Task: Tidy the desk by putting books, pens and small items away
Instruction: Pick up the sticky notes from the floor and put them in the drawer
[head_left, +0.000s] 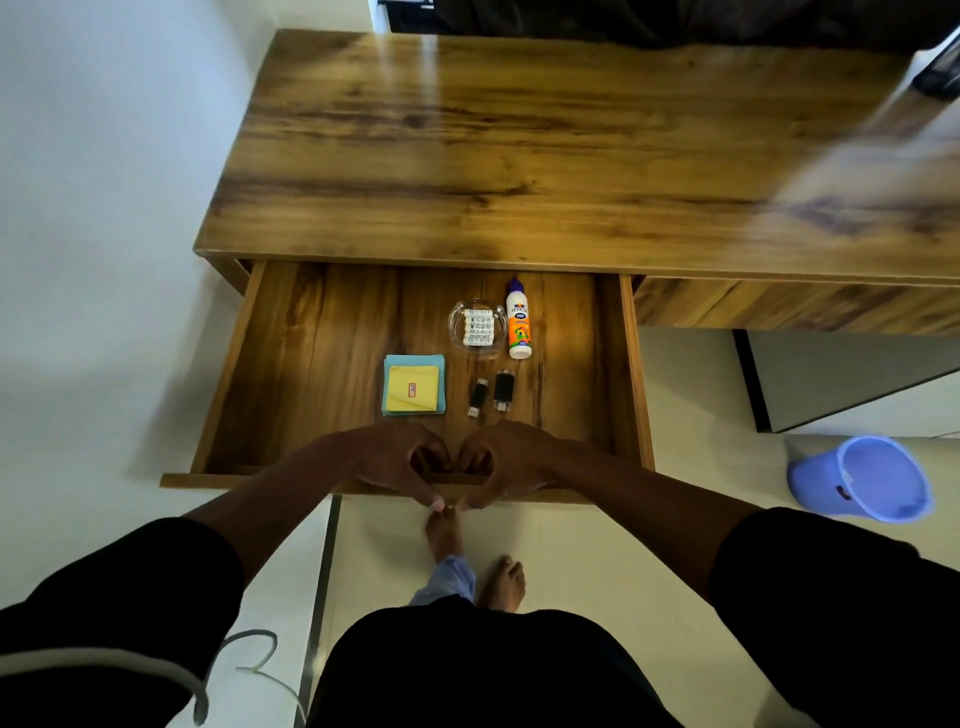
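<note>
Inspector: Worktop wooden; drawer beneath it pulled out toward six o'clock.

Clerk: Contents?

Inspector: Sticky-note pad near centre. At its three o'clock, two USB drives side by side. At their twelve o'clock, a glass dish holding a white packet, with the glue bottle just beside it, lying flat.

Clerk: Hands?

Inspector: Left hand and right hand grip the drawer's front edge, fingers curled over it, thumbs outside.
</note>
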